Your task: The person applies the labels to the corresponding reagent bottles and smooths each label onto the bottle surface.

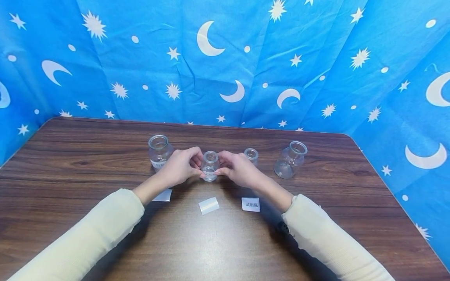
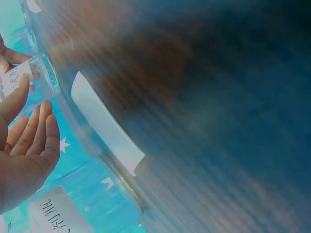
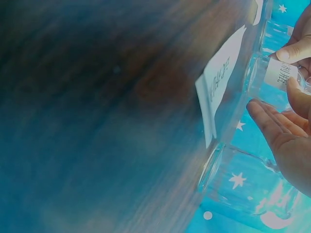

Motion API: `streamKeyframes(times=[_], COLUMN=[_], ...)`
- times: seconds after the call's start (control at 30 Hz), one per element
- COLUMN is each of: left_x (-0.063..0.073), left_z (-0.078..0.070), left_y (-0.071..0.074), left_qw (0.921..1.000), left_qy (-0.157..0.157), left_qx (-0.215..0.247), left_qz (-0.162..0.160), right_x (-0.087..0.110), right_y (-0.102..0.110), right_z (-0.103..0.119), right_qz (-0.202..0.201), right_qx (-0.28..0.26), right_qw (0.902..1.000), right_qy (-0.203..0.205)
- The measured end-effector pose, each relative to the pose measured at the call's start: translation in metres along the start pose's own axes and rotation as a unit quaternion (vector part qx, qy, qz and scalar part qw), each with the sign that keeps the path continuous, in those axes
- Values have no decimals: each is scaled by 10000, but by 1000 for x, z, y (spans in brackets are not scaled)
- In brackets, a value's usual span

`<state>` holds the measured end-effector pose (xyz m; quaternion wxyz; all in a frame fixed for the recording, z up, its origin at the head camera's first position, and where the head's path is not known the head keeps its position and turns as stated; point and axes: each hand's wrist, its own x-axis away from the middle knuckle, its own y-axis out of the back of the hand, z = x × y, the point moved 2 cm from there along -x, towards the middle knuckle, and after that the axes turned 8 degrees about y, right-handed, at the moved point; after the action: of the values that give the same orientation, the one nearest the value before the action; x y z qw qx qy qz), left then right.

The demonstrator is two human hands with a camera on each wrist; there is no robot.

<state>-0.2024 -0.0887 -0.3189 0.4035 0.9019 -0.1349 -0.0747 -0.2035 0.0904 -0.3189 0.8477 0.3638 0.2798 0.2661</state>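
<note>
Pale sleeves (image 1: 84, 234); touched jar (image 1: 210, 166) clear, label (image 3: 279, 75) white.

Screened-off tabletop setup, room type unclear: brown table (image 1: 218, 242), blue star-patterned cloth (image 1: 225, 66).

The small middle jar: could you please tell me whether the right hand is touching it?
Touching. The right wrist view shows it: the thumb of the right hand lies against the white label on the small middle jar.
</note>
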Motion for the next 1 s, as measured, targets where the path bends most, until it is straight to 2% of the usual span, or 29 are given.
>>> streamKeyframes(times=[0.2,0.57,0.77,1.0], left_x=[-2,-1,-1,-2], left_z=[0,1,0,3], left_y=[-1,-6,-5,-1], left_qw=[9999,9996,9999,9996], left_qy=[-63,-12,-75,-62], left_qx=[-78,-256,-118,118], left_qz=[7,82,20,263], right_x=[2,2,2,1], right_y=[0,-1,-1,-1], right_z=[0,0,1,1], right_qz=[25,20,-36,-40], right_qx=[-33,18,174,261], right_qw=[10000,10000,9996,9993], right_qy=[-74,48,239,270])
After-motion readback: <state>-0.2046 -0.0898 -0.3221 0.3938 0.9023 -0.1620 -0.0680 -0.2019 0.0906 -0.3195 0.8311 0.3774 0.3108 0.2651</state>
